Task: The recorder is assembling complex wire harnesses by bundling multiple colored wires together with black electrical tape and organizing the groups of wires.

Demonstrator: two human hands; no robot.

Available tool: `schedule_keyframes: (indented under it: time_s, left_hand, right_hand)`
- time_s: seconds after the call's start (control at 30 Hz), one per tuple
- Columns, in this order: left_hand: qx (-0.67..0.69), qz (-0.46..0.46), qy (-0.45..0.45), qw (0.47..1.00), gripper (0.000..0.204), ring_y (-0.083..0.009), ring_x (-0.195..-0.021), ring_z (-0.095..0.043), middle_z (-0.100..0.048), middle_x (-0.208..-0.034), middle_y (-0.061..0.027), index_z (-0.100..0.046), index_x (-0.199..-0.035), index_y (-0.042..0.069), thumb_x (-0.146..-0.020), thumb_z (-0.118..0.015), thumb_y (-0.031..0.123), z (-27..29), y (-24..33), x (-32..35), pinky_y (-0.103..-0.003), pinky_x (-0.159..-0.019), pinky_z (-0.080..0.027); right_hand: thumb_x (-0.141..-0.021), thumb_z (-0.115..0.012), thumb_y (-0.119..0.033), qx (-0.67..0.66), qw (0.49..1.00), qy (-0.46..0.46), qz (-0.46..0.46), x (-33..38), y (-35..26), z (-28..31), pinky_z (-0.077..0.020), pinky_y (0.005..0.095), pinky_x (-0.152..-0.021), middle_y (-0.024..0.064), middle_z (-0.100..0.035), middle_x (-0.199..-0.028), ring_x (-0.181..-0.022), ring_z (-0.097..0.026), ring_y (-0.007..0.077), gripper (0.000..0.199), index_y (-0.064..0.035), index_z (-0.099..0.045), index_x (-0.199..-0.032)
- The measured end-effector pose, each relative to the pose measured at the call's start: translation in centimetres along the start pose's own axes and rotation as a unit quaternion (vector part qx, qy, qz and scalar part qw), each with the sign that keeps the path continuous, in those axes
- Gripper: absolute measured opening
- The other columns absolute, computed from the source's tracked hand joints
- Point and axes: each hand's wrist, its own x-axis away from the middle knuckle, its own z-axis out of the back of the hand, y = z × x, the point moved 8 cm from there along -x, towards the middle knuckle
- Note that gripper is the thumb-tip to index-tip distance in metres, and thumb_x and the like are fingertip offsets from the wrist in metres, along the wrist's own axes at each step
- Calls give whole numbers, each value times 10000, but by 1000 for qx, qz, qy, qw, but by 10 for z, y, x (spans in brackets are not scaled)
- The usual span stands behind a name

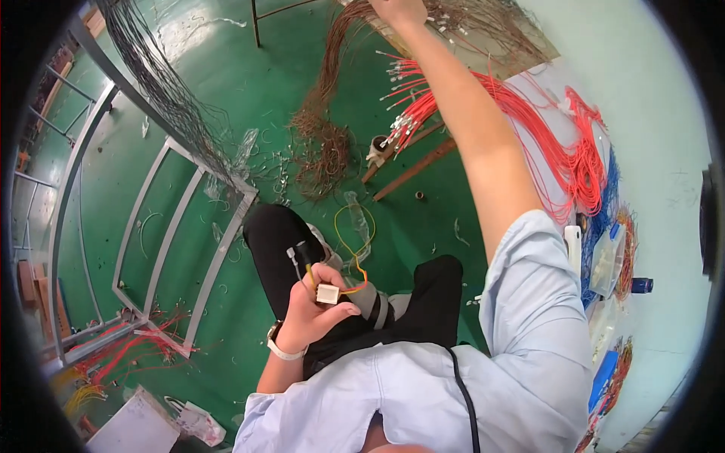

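Observation:
My left hand (311, 311) is closed on a small wire harness in front of my lap. Its white plastic connector (328, 294) lies between the thumb and fingers. Yellow and red wires (365, 278) run out to the right and a yellow-green loop hangs beyond them. Past the fingers stick up a grey lead with a pale terminal (292, 255) and a dark end. My right arm stretches far forward, and my right hand (400, 10) is at the bundle of brown wires (351, 16) on the far table. The upper edge cuts off its fingers, so their grip is hidden.
Red wires with white terminals (521, 113) spread over the bench at right, beside blue wires (596, 249) and a clear plastic box (606, 260). Brown wires (321, 151) hang to the green floor. A grey metal rack (189, 257) with black wires stands at left.

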Motion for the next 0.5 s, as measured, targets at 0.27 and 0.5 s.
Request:
schedule_keyframes:
  time_s: [0.27,0.5]
  left_hand:
    - [-253,-327,176,893,269,-122,-647,-429,-484,-797,-48,-457,-892,58,-819,-709,115,21,76,34,-237,-587,-371]
    - [144,13,254,956,581,-67,-587,-378,-485,-1015,-51,-363,-1415,92,-925,-560,333,-14,87,38,-216,-529,-348]
  right_hand:
    - [-789,-642,-255,-525,849,-36,40,143,-118,214,-486,302,-726,54,-649,-731,-731,-623,182,246,-11,-622,-760]
    - [-726,-657,-122,-662,699,-140,230,341,-196,339,-406,555,-935,188,-528,-1076,-1089,-525,393,175,-29,-512,-758]
